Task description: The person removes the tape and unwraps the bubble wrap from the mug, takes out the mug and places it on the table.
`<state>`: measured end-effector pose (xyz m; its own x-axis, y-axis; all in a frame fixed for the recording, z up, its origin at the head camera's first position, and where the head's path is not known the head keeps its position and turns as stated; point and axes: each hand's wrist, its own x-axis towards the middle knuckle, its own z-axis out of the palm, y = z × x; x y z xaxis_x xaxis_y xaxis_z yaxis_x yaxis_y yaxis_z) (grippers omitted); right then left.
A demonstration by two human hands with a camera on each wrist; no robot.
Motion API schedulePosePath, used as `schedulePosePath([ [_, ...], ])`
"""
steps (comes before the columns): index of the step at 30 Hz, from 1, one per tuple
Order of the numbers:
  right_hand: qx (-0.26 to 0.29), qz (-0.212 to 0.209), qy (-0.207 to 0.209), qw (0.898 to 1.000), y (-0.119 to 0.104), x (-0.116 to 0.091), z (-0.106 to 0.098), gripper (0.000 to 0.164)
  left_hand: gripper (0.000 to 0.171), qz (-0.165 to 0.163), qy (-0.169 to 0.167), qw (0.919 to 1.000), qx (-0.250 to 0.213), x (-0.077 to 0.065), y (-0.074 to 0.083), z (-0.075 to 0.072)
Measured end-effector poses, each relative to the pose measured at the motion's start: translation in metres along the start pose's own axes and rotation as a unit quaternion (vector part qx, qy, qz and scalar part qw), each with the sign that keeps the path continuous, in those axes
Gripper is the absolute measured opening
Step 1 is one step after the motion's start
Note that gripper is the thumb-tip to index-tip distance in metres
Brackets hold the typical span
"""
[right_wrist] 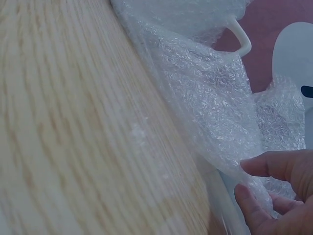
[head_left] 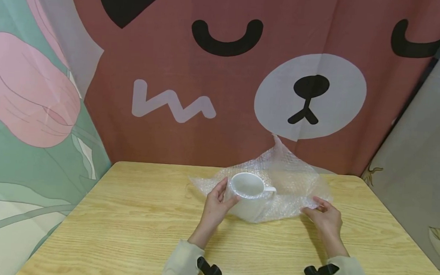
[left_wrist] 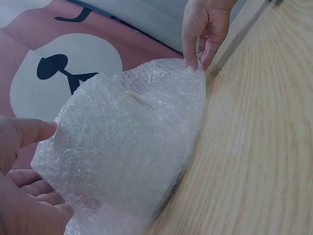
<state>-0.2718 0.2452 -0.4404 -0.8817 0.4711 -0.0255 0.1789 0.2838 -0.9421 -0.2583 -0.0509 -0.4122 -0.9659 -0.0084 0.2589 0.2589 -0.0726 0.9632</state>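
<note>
A white mug stands upright at the far middle of the table, its handle pointing right. Clear bubble wrap lies under and behind it, with its near part drawn up over the mug's front. My left hand holds the mug's left side through the wrap, thumb at the near rim and fingers around the far side. To the right, my right hand pinches the wrap's near right edge between thumb and fingers. In the left wrist view the wrap hides most of the mug; the handle shows in the right wrist view.
The wooden table reaches back to a hanging cloth printed with a bear's face. One peak of the wrap rises against that cloth. More printed cloth hangs at the left, and a grey one at the right.
</note>
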Motion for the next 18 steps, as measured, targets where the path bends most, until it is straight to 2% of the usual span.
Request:
schedulePosePath([
  [9,-0.003,0.016,-0.013,1.000,0.0052,0.0028,-0.0017,0.059,0.067,-0.001,-0.003,1.0000,0.004,-0.0002,0.0009,-0.0001],
  [18,0.016,0.037,-0.040,0.998,0.0074,0.0044,-0.0032,0.062,0.067,0.005,0.003,1.0000,-0.002,-0.0012,0.0004,0.0005],
])
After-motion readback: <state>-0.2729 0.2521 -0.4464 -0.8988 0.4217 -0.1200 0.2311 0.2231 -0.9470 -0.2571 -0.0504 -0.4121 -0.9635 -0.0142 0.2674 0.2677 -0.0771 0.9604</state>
